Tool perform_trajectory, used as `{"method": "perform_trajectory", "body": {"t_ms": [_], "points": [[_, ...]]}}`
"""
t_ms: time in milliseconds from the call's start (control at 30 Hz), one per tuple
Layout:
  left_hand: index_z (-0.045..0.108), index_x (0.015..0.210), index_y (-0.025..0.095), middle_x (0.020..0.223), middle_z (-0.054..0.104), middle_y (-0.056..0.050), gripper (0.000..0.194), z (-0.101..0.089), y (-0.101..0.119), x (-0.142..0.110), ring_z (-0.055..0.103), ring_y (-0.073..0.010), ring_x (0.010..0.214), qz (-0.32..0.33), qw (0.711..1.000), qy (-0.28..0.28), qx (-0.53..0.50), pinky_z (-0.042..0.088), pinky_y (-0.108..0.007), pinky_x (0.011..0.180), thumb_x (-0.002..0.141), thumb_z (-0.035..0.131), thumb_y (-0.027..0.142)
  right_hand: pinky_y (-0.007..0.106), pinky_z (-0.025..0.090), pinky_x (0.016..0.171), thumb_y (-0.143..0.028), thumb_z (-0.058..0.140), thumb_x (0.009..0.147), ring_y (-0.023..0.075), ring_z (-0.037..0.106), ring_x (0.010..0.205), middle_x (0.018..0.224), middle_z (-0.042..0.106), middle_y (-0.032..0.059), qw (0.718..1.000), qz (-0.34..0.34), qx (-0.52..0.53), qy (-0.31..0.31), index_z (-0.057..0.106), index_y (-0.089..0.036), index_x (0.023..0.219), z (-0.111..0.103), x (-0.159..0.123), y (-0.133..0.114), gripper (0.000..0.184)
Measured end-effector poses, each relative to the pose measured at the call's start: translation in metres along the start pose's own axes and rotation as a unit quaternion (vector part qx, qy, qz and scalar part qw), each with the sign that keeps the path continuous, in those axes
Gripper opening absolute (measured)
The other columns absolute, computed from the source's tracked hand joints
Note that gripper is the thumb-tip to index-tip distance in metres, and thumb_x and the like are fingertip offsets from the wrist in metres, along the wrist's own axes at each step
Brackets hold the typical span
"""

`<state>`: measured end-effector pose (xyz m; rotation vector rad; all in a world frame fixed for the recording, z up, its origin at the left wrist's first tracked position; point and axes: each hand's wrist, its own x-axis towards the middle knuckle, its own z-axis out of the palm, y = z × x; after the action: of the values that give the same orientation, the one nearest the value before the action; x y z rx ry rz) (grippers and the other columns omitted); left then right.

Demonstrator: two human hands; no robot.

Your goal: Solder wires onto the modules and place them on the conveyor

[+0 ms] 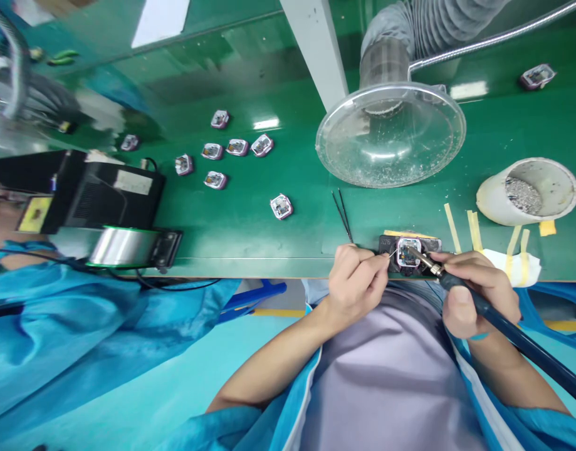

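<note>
A small open device with an exposed circuit board (408, 253) sits in a black holder (388, 245) at the bench's front edge. My right hand (480, 291) is closed round a soldering iron (476, 302), whose tip reaches the board. From the left, my left hand (358, 279) pinches a thin solder wire (392, 254), its end pointing at the device. Dark tweezers (343, 216) stick out beyond my left hand; whether the hand holds them or they lie on the bench, I cannot tell.
Several similar devices (237, 147) lie on the green bench. A clear fume hood (391, 134) hangs above. A white cup (494, 199) of grey bits and yellow tape strips (452, 227) are at right. On the left are a wire spool (123, 246), a black box (113, 195) and a co-worker's blue sleeve (81, 338).
</note>
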<state>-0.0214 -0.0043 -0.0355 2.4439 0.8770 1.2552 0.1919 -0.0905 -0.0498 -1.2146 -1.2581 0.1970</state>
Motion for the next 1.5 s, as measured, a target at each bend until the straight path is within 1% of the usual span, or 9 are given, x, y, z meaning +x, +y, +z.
{"method": "perform_trajectory", "body": {"t_ms": [167, 300, 467, 733, 933, 1133, 1233, 1367, 1500], "points": [[0.073, 0.12, 0.021, 0.094, 0.072, -0.002, 0.026, -0.005, 0.003, 0.0, 0.069, -0.0179, 0.083, 0.002, 1.0, -0.008, -0.028, 0.061, -0.035, 0.081, 0.104, 0.075, 0.001, 0.05, 0.073, 0.067, -0.037, 0.076, 0.108, 0.0332, 0.085, 0.088, 0.09, 0.076, 0.0054, 0.998, 0.02, 0.033, 0.041, 0.081, -0.026, 0.121, 0.005, 0.002, -0.002, 0.018], [0.072, 0.12, 0.021, 0.092, 0.072, -0.002, 0.028, 0.0, 0.01, -0.001, 0.067, -0.018, 0.08, 0.023, 0.998, -0.01, -0.065, 0.061, -0.035, 0.08, 0.102, 0.072, 0.0, 0.049, 0.07, 0.066, -0.04, 0.073, 0.111, 0.0326, 0.083, 0.085, 0.095, 0.078, 0.007, 0.996, 0.033, 0.031, 0.071, 0.082, -0.027, 0.12, 0.007, 0.006, -0.005, 0.018], [0.072, 0.118, 0.022, 0.089, 0.071, -0.001, 0.023, 0.01, 0.011, 0.003, 0.067, -0.0178, 0.077, 0.038, 0.998, 0.006, -0.049, 0.06, -0.034, 0.075, 0.103, 0.072, 0.004, 0.047, 0.07, 0.069, -0.04, 0.074, 0.111, 0.0315, 0.083, 0.087, 0.097, 0.078, 0.0065, 0.997, 0.031, 0.035, 0.064, 0.081, -0.024, 0.12, 0.006, 0.007, -0.005, 0.019], [0.068, 0.111, 0.024, 0.086, 0.068, 0.001, 0.025, 0.009, 0.003, 0.008, 0.064, -0.0172, 0.075, 0.022, 1.0, 0.02, -0.007, 0.058, -0.033, 0.072, 0.1, 0.076, 0.002, 0.051, 0.074, 0.07, -0.033, 0.076, 0.107, 0.0335, 0.085, 0.091, 0.094, 0.076, 0.005, 1.0, 0.01, 0.02, 0.022, 0.08, -0.026, 0.126, 0.002, 0.003, -0.002, 0.021], [0.068, 0.111, 0.023, 0.087, 0.069, 0.0, 0.024, 0.012, 0.004, 0.007, 0.066, -0.0171, 0.076, 0.009, 1.0, 0.017, 0.009, 0.059, -0.032, 0.072, 0.101, 0.076, 0.002, 0.05, 0.073, 0.071, -0.033, 0.077, 0.106, 0.0342, 0.086, 0.094, 0.093, 0.078, 0.0063, 1.0, 0.004, 0.016, 0.013, 0.08, -0.025, 0.122, 0.002, 0.0, 0.0, 0.019], [0.071, 0.112, 0.023, 0.089, 0.071, 0.0, 0.023, 0.013, 0.004, 0.006, 0.068, -0.0175, 0.078, 0.002, 1.0, 0.015, 0.006, 0.058, -0.032, 0.073, 0.102, 0.076, 0.003, 0.049, 0.073, 0.071, -0.031, 0.077, 0.105, 0.0335, 0.087, 0.094, 0.093, 0.079, 0.0046, 1.0, -0.001, -0.021, -0.006, 0.079, -0.027, 0.123, 0.0, 0.001, -0.002, 0.019], [0.07, 0.112, 0.023, 0.09, 0.07, -0.001, 0.024, 0.013, 0.004, 0.007, 0.067, -0.0175, 0.078, 0.001, 1.0, 0.017, -0.002, 0.058, -0.032, 0.073, 0.101, 0.076, 0.002, 0.049, 0.073, 0.07, -0.032, 0.076, 0.105, 0.0337, 0.087, 0.093, 0.093, 0.079, 0.0047, 1.0, -0.006, -0.023, -0.001, 0.079, -0.027, 0.122, 0.001, 0.001, -0.003, 0.018], [0.07, 0.113, 0.023, 0.088, 0.071, -0.001, 0.021, 0.009, 0.003, 0.007, 0.067, -0.0179, 0.076, 0.009, 0.999, 0.014, -0.036, 0.057, -0.034, 0.071, 0.102, 0.074, 0.006, 0.05, 0.073, 0.07, -0.038, 0.074, 0.11, 0.0326, 0.085, 0.091, 0.094, 0.078, 0.0057, 0.999, 0.018, 0.007, 0.026, 0.08, -0.027, 0.121, 0.004, 0.003, -0.003, 0.017], [0.074, 0.113, 0.023, 0.086, 0.073, -0.001, 0.015, -0.003, 0.002, 0.003, 0.069, -0.0197, 0.079, 0.046, 0.997, -0.038, -0.058, 0.056, -0.039, 0.075, 0.102, 0.074, 0.013, 0.046, 0.07, 0.069, -0.039, 0.073, 0.112, 0.0309, 0.084, 0.089, 0.097, 0.078, 0.0066, 0.998, 0.016, 0.023, 0.051, 0.08, -0.023, 0.124, 0.005, 0.006, -0.004, 0.021]]}}
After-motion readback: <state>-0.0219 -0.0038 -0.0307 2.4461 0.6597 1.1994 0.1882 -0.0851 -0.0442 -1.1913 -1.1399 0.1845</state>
